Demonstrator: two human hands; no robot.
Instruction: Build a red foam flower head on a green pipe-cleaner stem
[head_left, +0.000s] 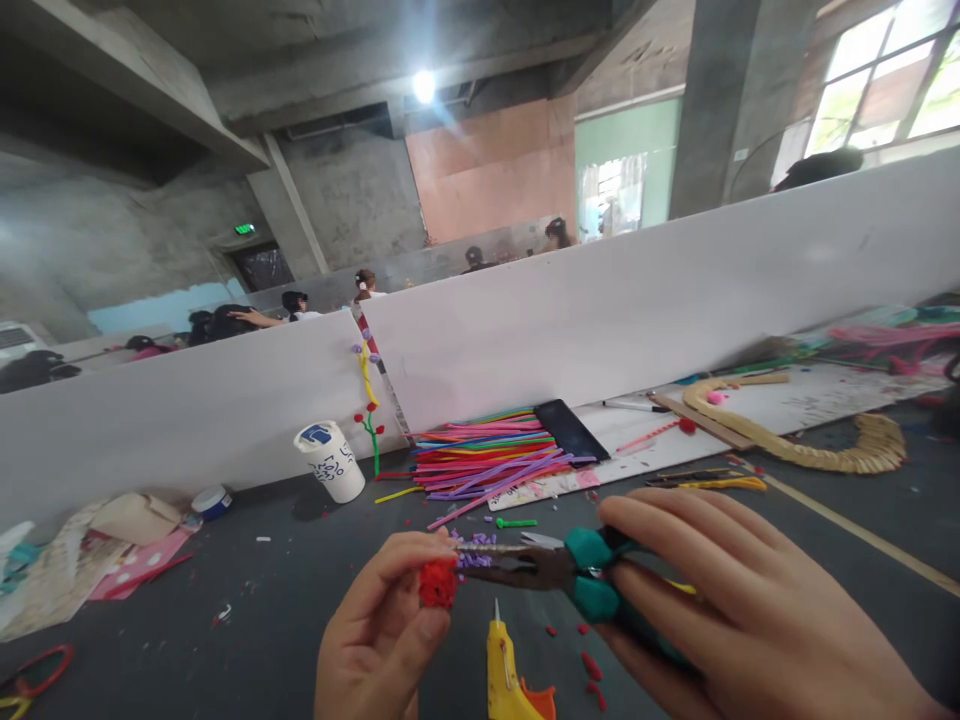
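My left hand (379,625) pinches a small red fuzzy bundle (437,583), which looks like coiled pipe cleaner. In my right hand (739,590) are long-nose pliers (536,568) with green grips. Their jaws are parted and point left, with the tips at the red bundle and my left fingertips; whether they touch it I cannot tell. Small purple pieces (480,550) lie on the table behind the jaws. Below, a yellow glue gun (504,668) rests with its nozzle pointing away from me. Red snippets (591,665) are scattered to its right.
Many coloured pipe cleaners (487,460) are piled beside a black phone-like slab (574,430). A white cup (330,462) stands left of them, before a white partition (600,310). Red-handled scissors (45,675) lie at lower left. A curved tan strip (817,460) lies at right.
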